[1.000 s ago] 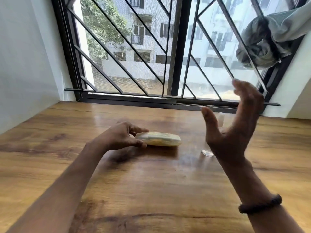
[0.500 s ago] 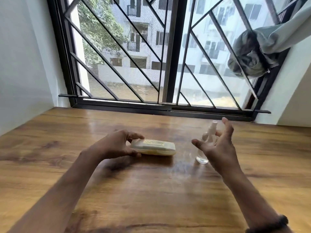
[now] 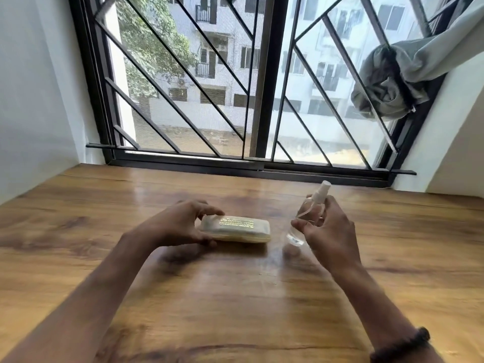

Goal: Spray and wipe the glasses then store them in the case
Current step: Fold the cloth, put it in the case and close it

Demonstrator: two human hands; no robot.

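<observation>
A closed cream glasses case [image 3: 237,228] with gold lettering lies on the wooden table [image 3: 235,297]. My left hand [image 3: 180,225] grips its left end, fingers over the far edge and thumb on the near side. Just right of the case is a small clear spray bottle [image 3: 307,212] with a white nozzle, leaning to the right. My right hand [image 3: 328,229] is wrapped around it, thumb across the front and fingers behind. No glasses are in view.
A barred window [image 3: 262,87] runs along the table's far edge. A grey curtain [image 3: 392,85] is bunched at the upper right. White walls close in on both sides. A dark bracelet [image 3: 400,344] sits on my right wrist.
My right hand came down from in front of the window and closed around the spray bottle, which now leans more. My left hand stayed on the case's left end.
</observation>
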